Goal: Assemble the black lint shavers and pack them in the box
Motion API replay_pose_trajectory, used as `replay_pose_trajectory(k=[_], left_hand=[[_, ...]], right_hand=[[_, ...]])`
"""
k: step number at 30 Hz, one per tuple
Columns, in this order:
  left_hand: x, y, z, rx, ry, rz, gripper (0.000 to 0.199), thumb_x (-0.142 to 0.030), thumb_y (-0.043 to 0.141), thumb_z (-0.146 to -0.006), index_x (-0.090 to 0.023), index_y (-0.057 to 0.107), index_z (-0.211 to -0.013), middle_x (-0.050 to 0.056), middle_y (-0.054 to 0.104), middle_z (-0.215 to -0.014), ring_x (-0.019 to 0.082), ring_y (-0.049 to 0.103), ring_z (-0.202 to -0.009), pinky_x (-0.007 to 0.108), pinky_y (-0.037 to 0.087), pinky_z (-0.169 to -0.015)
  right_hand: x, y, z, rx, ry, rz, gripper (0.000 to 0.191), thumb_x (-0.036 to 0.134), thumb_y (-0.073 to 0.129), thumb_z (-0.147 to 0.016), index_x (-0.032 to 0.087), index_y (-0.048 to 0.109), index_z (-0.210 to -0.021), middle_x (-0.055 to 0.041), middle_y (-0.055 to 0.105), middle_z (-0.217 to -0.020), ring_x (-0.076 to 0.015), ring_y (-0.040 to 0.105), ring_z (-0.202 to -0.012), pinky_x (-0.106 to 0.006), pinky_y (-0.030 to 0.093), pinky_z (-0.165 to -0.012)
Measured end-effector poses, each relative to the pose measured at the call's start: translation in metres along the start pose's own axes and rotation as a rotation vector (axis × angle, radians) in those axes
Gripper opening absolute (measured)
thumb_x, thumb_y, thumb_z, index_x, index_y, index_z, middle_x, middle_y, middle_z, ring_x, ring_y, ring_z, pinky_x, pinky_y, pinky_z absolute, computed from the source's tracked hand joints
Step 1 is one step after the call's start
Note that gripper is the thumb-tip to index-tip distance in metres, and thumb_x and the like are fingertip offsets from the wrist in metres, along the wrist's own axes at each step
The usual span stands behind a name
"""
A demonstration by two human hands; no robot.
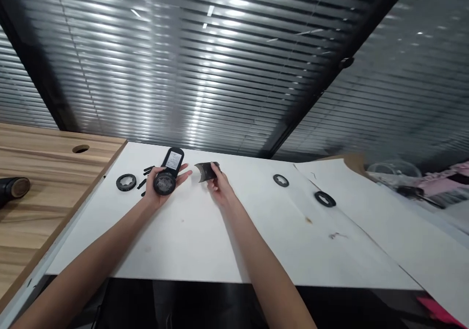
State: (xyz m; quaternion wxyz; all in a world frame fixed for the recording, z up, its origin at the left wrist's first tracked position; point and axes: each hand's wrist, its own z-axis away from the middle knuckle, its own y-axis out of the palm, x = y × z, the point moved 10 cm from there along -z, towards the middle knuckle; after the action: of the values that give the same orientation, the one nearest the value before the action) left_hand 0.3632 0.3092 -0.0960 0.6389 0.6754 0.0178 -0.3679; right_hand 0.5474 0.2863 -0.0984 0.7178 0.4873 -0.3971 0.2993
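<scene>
My left hand (pixel 156 197) holds a black handheld device (pixel 164 184) with a round perforated end and a pale label on its longer, rounded part. Its thumb wraps the near side, while the other fingers reach out behind. In my right hand (pixel 219 185) is a curved dark panel (pixel 205 171), pinched between thumb and fingers, a short gap from the device. A black ring (pixel 121 187) with a notched inner edge lies left of my left hand. Several small black strips (pixel 142 184) lie between that ring and the hand, partly hidden by it.
Two more black rings, one (pixel 275 179) nearer and one (pixel 319 203) farther right, rest on the white table (pixel 205 241). A wooden surface (pixel 32 211) with a round hole adjoins at left. Blinds behind glass (pixel 176 75) rise along the far edge. Plastic-wrapped items (pixel 432 187) are piled at right.
</scene>
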Motion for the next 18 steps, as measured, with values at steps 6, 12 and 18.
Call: replay_pose_trajectory(k=[6, 12, 18], left_hand=[[-0.013, -0.007, -0.001, -0.079, 0.052, 0.044, 0.056, -0.027, 0.061, -0.080, -0.010, 0.064, -0.132, 0.019, 0.078, -0.125, 0.036, 0.074, -0.123, 0.045, 0.061, -0.106], [-0.009, -0.007, 0.000, -0.104, 0.059, 0.084, 0.050, -0.022, 0.058, -0.081, -0.007, 0.066, -0.129, 0.019, 0.079, -0.116, 0.033, 0.076, -0.117, 0.040, 0.066, -0.099], [0.002, -0.002, 0.009, -0.185, 0.003, 0.087, 0.051, -0.016, 0.052, -0.083, -0.002, 0.064, -0.131, 0.022, 0.079, -0.111, 0.030, 0.079, -0.109, 0.036, 0.069, -0.091]], right_hand=[[0.014, -0.044, 0.022, -0.106, -0.014, -0.139, 0.036, 0.023, 0.095, -0.077, 0.022, 0.059, -0.072, 0.0057, 0.060, -0.062, -0.0056, 0.052, -0.047, -0.010, 0.046, -0.037], [0.027, -0.077, 0.059, -0.163, -0.046, -0.097, 0.015, 0.020, 0.086, -0.087, 0.016, 0.073, -0.094, -0.0095, 0.080, -0.096, -0.0202, 0.079, -0.085, -0.027, 0.070, -0.076], [0.038, -0.111, 0.088, -0.246, -0.120, 0.037, 0.014, 0.025, 0.083, -0.088, 0.015, 0.074, -0.091, -0.0121, 0.081, -0.101, -0.0185, 0.075, -0.078, -0.028, 0.067, -0.069]])
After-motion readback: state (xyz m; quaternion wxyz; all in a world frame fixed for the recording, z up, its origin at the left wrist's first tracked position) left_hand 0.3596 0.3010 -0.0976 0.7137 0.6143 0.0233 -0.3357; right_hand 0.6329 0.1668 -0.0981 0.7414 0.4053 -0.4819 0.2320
